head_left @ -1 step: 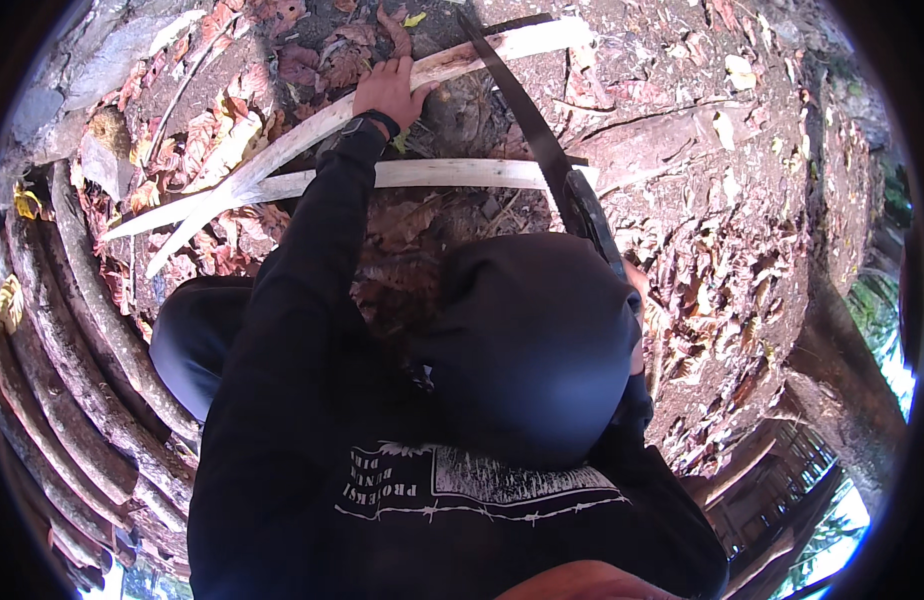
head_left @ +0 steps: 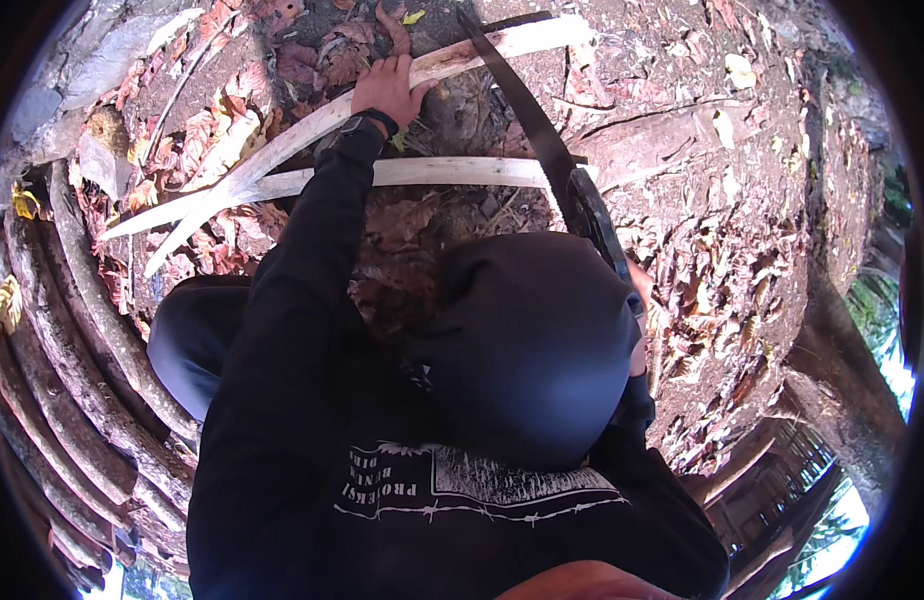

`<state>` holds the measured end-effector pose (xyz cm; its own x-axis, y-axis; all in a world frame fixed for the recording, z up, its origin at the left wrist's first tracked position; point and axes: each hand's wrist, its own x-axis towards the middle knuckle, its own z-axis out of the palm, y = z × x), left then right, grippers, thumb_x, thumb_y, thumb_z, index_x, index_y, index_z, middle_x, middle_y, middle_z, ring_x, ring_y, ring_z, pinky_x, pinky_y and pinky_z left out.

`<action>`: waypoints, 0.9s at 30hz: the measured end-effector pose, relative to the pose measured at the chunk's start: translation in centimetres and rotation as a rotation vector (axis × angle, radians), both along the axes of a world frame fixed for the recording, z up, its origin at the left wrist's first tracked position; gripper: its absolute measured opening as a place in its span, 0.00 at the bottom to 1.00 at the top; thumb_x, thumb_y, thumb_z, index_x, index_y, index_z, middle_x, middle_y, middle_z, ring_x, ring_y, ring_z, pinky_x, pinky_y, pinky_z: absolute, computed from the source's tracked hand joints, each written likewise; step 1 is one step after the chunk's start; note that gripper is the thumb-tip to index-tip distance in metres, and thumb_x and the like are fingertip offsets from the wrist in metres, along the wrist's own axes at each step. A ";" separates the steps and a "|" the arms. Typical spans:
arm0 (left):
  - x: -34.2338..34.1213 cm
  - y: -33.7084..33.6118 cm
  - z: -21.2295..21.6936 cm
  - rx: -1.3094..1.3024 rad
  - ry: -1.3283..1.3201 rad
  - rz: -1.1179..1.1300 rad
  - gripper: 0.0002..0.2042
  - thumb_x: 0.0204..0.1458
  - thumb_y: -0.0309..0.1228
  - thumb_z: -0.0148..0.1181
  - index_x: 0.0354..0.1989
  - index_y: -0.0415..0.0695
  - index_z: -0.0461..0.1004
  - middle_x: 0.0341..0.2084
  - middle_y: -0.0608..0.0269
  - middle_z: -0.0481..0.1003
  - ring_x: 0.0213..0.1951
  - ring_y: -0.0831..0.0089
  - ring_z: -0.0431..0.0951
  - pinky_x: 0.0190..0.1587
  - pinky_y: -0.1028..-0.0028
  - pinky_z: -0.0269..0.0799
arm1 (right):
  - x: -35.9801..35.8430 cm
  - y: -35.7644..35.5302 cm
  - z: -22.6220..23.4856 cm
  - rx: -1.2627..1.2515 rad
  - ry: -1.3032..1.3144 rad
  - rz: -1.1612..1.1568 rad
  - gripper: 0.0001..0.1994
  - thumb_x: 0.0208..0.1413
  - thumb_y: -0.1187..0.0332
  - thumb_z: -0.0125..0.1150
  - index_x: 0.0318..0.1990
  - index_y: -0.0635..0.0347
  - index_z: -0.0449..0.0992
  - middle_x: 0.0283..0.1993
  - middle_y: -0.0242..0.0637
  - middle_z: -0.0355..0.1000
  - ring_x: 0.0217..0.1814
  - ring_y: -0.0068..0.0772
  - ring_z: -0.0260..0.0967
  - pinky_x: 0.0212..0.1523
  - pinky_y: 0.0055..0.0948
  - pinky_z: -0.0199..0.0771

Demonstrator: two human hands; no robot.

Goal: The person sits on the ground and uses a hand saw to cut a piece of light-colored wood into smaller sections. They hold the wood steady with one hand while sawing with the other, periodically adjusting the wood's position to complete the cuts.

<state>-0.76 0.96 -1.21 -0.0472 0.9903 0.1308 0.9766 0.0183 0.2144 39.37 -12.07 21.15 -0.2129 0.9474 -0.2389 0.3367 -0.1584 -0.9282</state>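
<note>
My left hand reaches forward in a black sleeve and grips the upper of two pale, peeled sticks, pressing it to the ground. The second pale stick lies just below it, and the two meet at their left ends. A long dark blade slants across both sticks, its handle end near my hood. Only a strip of my right hand shows by that handle; my black hood hides the rest.
Dry brown leaves and bare dirt cover the ground. A row of round logs curves along the left. A thick tree trunk and a wooden structure stand at the lower right.
</note>
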 end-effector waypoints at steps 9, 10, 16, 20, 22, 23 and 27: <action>0.0 -0.5 -1.5 0.045 -0.072 0.009 0.29 0.67 0.56 0.57 0.59 0.40 0.70 0.45 0.45 0.81 0.48 0.47 0.82 0.51 0.54 0.79 | -7.5 5.6 -2.7 -0.090 -0.124 -0.002 0.08 0.67 0.68 0.65 0.38 0.64 0.79 0.26 0.24 0.68 0.28 0.17 0.60 0.29 0.29 0.60; 0.1 -0.1 -1.5 0.061 -0.092 0.003 0.29 0.67 0.56 0.57 0.59 0.40 0.70 0.45 0.45 0.81 0.49 0.47 0.82 0.51 0.54 0.79 | -6.9 4.5 -0.8 -0.078 -0.147 -0.020 0.08 0.66 0.68 0.66 0.38 0.65 0.79 0.25 0.24 0.68 0.28 0.16 0.60 0.29 0.28 0.61; 0.9 0.2 -1.0 0.076 -0.080 0.015 0.28 0.68 0.57 0.56 0.56 0.40 0.71 0.44 0.45 0.80 0.47 0.47 0.82 0.50 0.54 0.80 | -2.0 0.2 4.8 0.057 -0.215 -0.039 0.08 0.66 0.69 0.66 0.37 0.66 0.80 0.25 0.23 0.68 0.27 0.16 0.60 0.28 0.28 0.60; 1.0 0.3 -1.1 0.068 -0.079 -0.015 0.29 0.68 0.58 0.55 0.57 0.40 0.71 0.44 0.46 0.80 0.48 0.47 0.82 0.50 0.54 0.80 | -5.6 4.0 1.2 -0.037 -0.168 -0.025 0.08 0.65 0.69 0.66 0.36 0.66 0.80 0.23 0.23 0.67 0.26 0.16 0.59 0.27 0.28 0.58; 0.2 -0.1 -1.3 0.049 -0.064 0.006 0.33 0.67 0.60 0.55 0.60 0.38 0.71 0.45 0.47 0.81 0.49 0.49 0.82 0.51 0.54 0.81 | -8.3 6.6 -2.2 -0.001 -0.074 0.009 0.08 0.65 0.70 0.65 0.34 0.65 0.79 0.22 0.24 0.65 0.26 0.16 0.58 0.27 0.29 0.58; 0.2 0.0 -1.2 0.038 -0.073 0.006 0.32 0.67 0.60 0.54 0.59 0.38 0.72 0.45 0.46 0.81 0.48 0.48 0.82 0.51 0.54 0.81 | -8.5 6.9 -2.1 0.003 -0.095 0.025 0.08 0.64 0.70 0.65 0.34 0.65 0.79 0.22 0.24 0.65 0.26 0.17 0.58 0.27 0.29 0.58; 1.2 1.0 -1.6 0.064 -0.131 -0.003 0.32 0.68 0.60 0.53 0.57 0.38 0.72 0.44 0.46 0.81 0.47 0.48 0.83 0.51 0.54 0.80 | -6.8 5.2 2.6 -0.105 -0.291 0.013 0.07 0.63 0.70 0.67 0.36 0.65 0.81 0.23 0.26 0.67 0.26 0.18 0.61 0.28 0.30 0.60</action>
